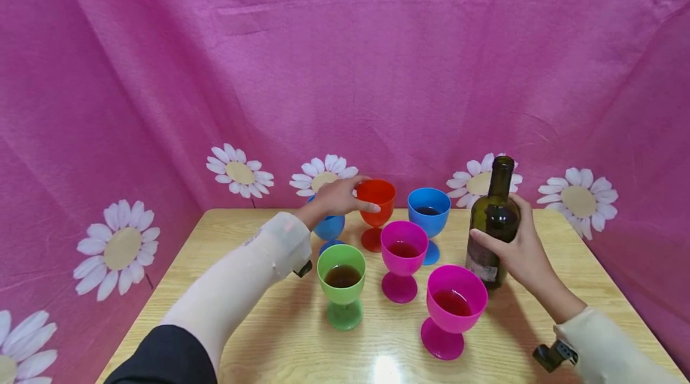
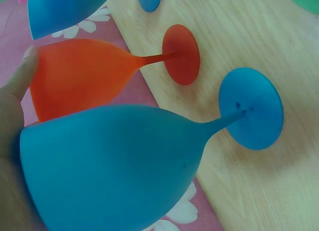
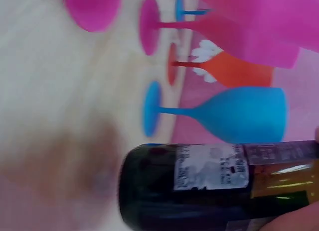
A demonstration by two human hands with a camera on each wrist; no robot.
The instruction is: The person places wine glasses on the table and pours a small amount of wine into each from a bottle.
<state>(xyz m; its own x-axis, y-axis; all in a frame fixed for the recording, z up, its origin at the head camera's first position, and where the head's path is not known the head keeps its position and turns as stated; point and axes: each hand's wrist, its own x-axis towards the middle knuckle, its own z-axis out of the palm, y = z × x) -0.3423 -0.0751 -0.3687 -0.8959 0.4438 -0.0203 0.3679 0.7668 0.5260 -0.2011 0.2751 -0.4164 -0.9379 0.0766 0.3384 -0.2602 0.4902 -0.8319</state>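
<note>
My left hand (image 1: 341, 195) is at the orange goblet (image 1: 377, 197) in the back row, its thumb along the near side of the bowl and its fingers behind. The left wrist view shows the thumb at the rim of that goblet (image 2: 79, 74). A blue goblet (image 1: 329, 227) stands under the left wrist, partly hidden by it. On the right, my right hand (image 1: 514, 243) grips a dark green wine bottle (image 1: 493, 216) round its body. The bottle is nearly upright, neck up and uncapped, beside a front pink goblet (image 1: 455, 297) that holds some red liquid.
A second blue goblet (image 1: 429, 207), another pink goblet (image 1: 403, 249) and a green goblet (image 1: 341, 288) stand close together on the wooden table (image 1: 269, 336), each with dark or red liquid. A pink cloth (image 1: 345, 72) with daisies hangs behind the table.
</note>
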